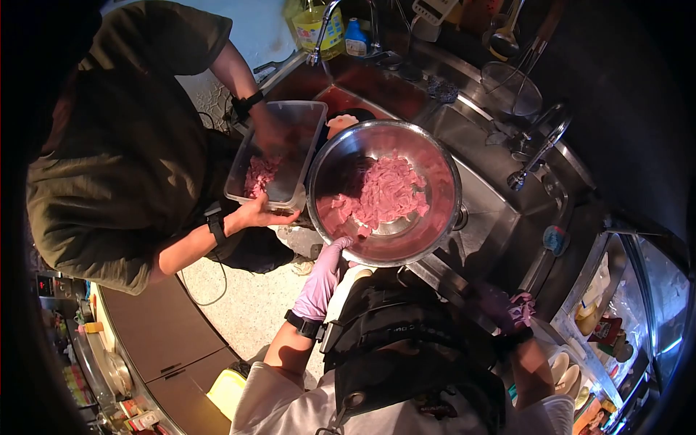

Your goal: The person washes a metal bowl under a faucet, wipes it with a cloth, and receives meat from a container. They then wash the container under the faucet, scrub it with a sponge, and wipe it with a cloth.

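Note:
A large steel mixing bowl (435,232) holds thin slices of raw pink meat (388,190). My left hand (332,264), in a pink glove, grips the bowl's near-left rim, its thumb over the edge. My right hand (513,307), also gloved, is low beside the counter edge, right of my dark apron (406,341). It lies half in shadow, and its fingers do not show clearly. Left of the bowl, a co-worker holds a clear plastic tub (313,119) with more meat (259,175) in it. One of that person's hands is inside the tub; the other supports its near edge.
Beyond the bowl are steel sinks (464,134) with a faucet (540,148). A yellow-labelled jug (317,29) and blue bottle (356,38) stand at the back. A strainer (511,87) hangs right. The co-worker (123,159) stands close on the left, above the pale floor (239,290).

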The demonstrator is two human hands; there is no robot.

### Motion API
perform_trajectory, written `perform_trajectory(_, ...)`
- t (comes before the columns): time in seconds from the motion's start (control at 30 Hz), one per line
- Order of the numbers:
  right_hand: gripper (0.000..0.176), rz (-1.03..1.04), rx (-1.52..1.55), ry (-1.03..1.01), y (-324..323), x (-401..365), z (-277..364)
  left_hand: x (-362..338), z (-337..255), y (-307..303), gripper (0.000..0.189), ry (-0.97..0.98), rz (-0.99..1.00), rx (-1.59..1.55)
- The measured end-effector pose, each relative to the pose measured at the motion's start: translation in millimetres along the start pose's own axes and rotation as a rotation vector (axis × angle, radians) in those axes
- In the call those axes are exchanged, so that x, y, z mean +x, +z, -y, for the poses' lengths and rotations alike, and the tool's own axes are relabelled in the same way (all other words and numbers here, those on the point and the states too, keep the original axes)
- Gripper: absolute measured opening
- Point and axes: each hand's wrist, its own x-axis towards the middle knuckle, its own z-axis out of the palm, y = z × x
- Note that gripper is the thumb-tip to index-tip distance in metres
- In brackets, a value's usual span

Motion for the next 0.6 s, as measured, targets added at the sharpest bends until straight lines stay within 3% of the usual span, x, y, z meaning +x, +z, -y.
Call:
perform_trajectory(0.1,0.034,0.013,0.006,0.023,-4,-3,5,2,3,-2,0.046,-0.116,-0.035,-0.076)
perform_trajectory(0.6,0.032,-0.021,0.047,-0.036,7,5,-15,-1,0,-2,0.053,-0.071,-0.006,-0.052)
